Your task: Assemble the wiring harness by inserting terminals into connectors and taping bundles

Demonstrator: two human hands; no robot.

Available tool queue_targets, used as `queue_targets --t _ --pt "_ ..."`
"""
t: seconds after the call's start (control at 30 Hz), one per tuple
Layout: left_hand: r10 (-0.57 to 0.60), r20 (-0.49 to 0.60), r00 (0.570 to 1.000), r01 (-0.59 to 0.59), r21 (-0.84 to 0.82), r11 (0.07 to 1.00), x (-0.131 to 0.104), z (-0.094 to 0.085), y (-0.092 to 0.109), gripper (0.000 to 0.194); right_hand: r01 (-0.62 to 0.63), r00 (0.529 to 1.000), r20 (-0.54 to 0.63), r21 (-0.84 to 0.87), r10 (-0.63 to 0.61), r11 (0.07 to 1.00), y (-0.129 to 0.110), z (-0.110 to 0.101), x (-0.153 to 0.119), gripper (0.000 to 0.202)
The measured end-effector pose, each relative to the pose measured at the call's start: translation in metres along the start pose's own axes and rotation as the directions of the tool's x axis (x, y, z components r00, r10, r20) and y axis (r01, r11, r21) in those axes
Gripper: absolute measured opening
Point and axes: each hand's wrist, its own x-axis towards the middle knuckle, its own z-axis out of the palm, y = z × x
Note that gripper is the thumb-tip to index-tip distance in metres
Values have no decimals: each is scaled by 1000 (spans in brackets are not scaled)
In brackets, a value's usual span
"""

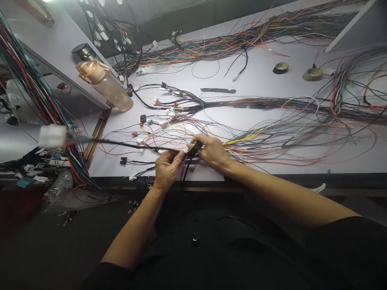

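Note:
Near the table's front edge, my left hand (167,168) pinches a black taped wire bundle (130,144). The bundle runs out to the left and ends in a white connector (53,136), which is blurred. Close beside it, my right hand (213,152) grips a roll of black tape (193,150) against the bundle, fingers curled round the roll. A dark strand (186,171) hangs below the roll between my hands. Yellow and other loose wires (244,139) spread out to the right behind my right hand. A black connector (123,161) lies left of my left hand.
A taped harness (217,104) with several connectors lies across the table (178,72). A bottle (111,88) leans at left beside hanging wires (39,88). Two tape rolls (281,67) and a dark flat strip (218,90) lie farther back, before a long wire bundle (193,50).

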Motion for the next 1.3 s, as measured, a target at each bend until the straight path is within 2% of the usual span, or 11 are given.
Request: queue_targets --t 0.07,0.13,0.23,0.3,0.47,0.73,0.83,0.9,1.03,1.13,1.3 --pt "3 -16 1000 -3 -24 1000 0 -1 0 20 82 997 3 -58 -82 995 1 -8 5 11" --pt "2 -19 1000 -3 -39 999 0 -1 1 19 231 973 43 -144 -227 962 0 -19 5 30" --pt "5 -5 1000 -5 -46 999 0 0 3 17 459 888 165 -252 -430 852 -6 -36 1 40" --pt "16 1 1000 -16 -25 1000 0 0 3 17 522 852 206 -264 -481 811 -10 -43 -2 37" --pt "49 -12 999 -48 12 999 1 -1 3 18 470 866 305 -224 -396 854 -9 -47 11 25" --pt "78 24 997 -78 1 997 -2 -7 1 19 490 824 437 -231 -360 841 -6 -46 37 12" --pt "213 92 973 -222 100 970 1 -10 4 13 509 808 464 -236 -364 828 -14 -39 42 13" --pt "349 133 928 -370 204 906 5 -12 10 7 514 803 474 -240 -362 824 -18 -34 47 15" --pt "446 229 865 -499 298 814 16 -17 24 7 500 814 431 -177 -390 848 -17 -29 52 13" --pt "400 264 877 -465 265 845 21 -18 32 7 430 845 385 -79 -370 899 -11 -32 46 10" --pt "395 132 909 -416 235 879 25 -13 37 10 355 921 157 46 -357 934 -5 -33 16 14"
